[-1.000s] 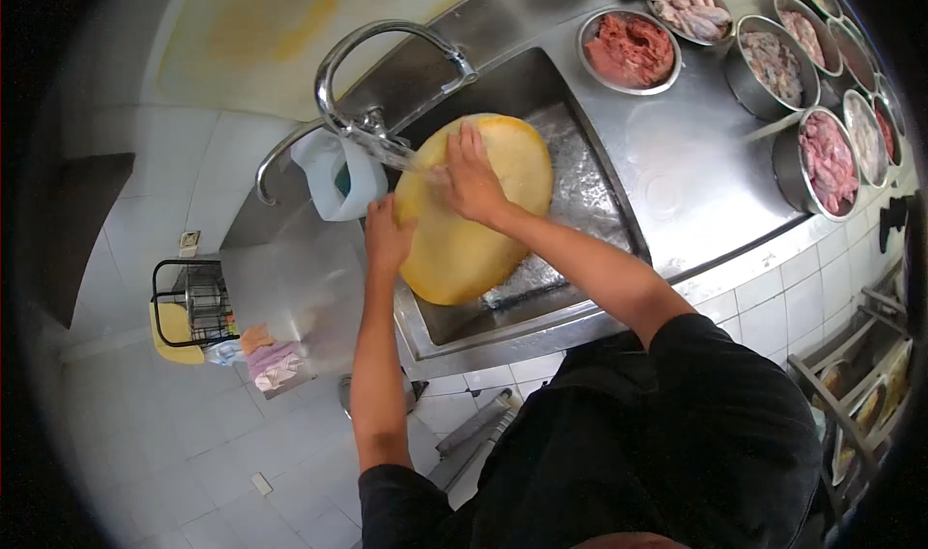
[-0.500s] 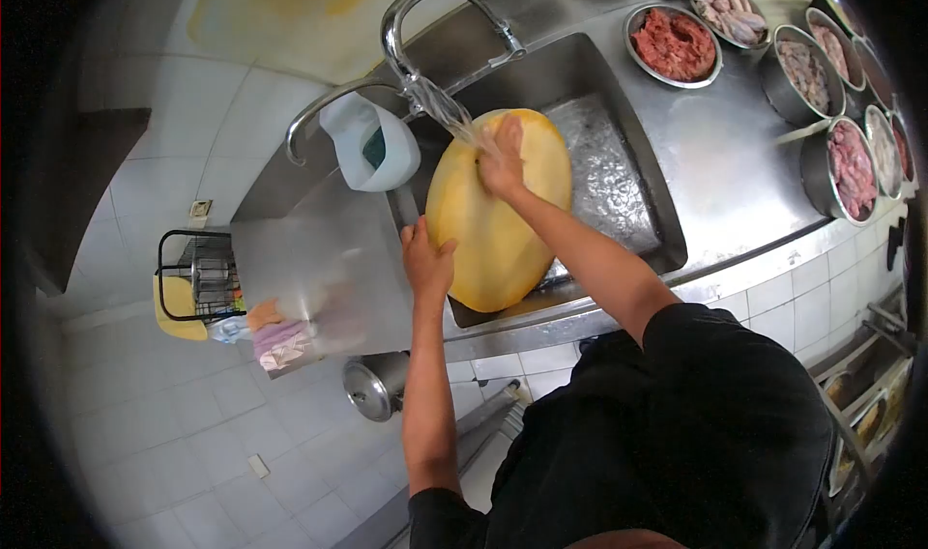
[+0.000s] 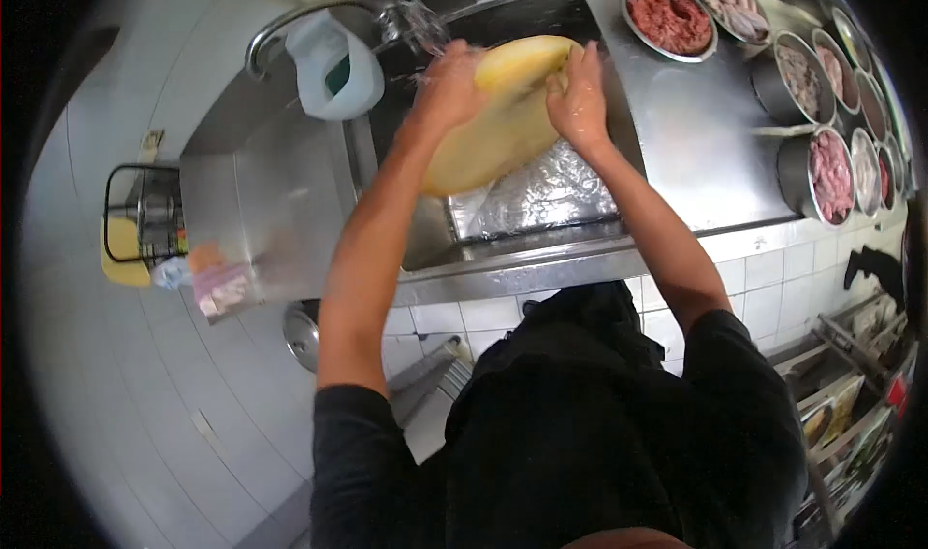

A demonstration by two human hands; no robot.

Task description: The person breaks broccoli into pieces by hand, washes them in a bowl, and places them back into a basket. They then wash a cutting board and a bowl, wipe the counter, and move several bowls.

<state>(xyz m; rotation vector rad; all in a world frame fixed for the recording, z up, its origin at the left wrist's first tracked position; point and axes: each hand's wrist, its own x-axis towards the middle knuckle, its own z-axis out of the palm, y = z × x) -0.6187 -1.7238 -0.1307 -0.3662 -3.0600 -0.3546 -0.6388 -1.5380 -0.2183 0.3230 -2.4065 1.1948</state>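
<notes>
Board (image 3: 503, 129) edges in hands (image 3: 451, 85) (image 3: 580, 102); near sink rim (image 3: 541, 262) apart.

The yellow disc (image 3: 503, 129) looks smooth, the sink (image 3: 532, 246) shiny metal, the jug (image 3: 356, 93) matt plastic.

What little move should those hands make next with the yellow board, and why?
Probably ease the yellow board left under the running water: it falls near the left hand at one edge, and the right hand holds the opposite edge.

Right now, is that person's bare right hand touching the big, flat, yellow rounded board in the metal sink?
Touching. The head view shows the right hand on the upper right edge of the board, its thumb overlapping the face.
</notes>
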